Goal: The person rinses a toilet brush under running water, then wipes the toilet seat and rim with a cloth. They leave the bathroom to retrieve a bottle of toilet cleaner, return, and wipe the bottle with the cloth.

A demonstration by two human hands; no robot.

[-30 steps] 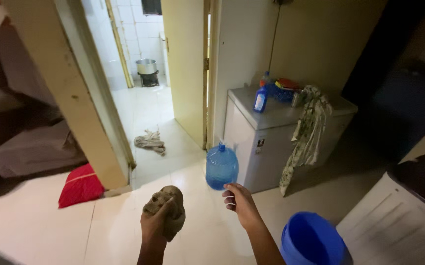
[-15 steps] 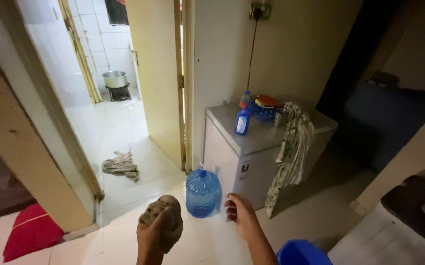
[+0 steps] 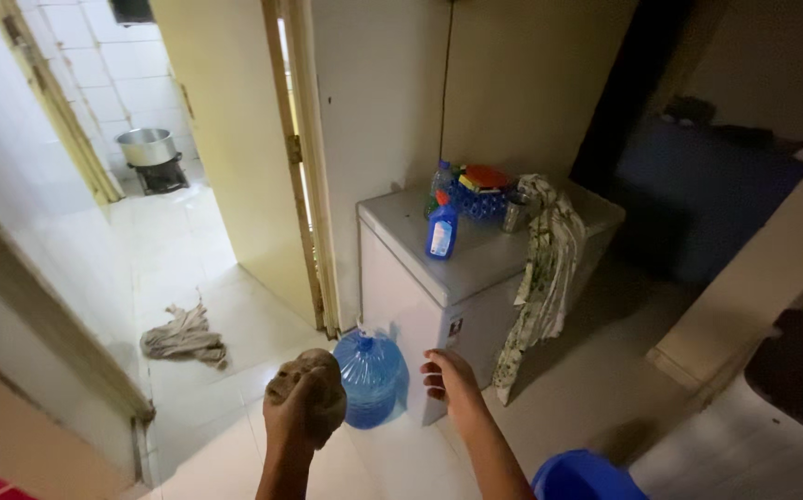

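Observation:
My left hand (image 3: 292,421) is closed around a balled-up brown rag (image 3: 313,389), held up in front of me. My right hand (image 3: 448,378) reaches forward, fingers loosely curled and holding nothing I can see, close to the corner of a small white chest freezer (image 3: 415,296). A blue bucket (image 3: 587,477) sits at the bottom edge beside my right forearm. A large blue water bottle (image 3: 370,378) stands on the floor between my hands, against the freezer.
On the freezer are a blue spray bottle (image 3: 441,231), a blue basket (image 3: 477,193) with items and a draped patterned cloth (image 3: 540,273). A crumpled rag (image 3: 182,338) lies on the tiled floor by the open yellow door (image 3: 235,139). A metal pot (image 3: 147,148) sits farther back.
The view has moved forward and to the right toward the freezer and doorway. The red cushion has nearly slid out of view at lower left. Both hands keep their pose.

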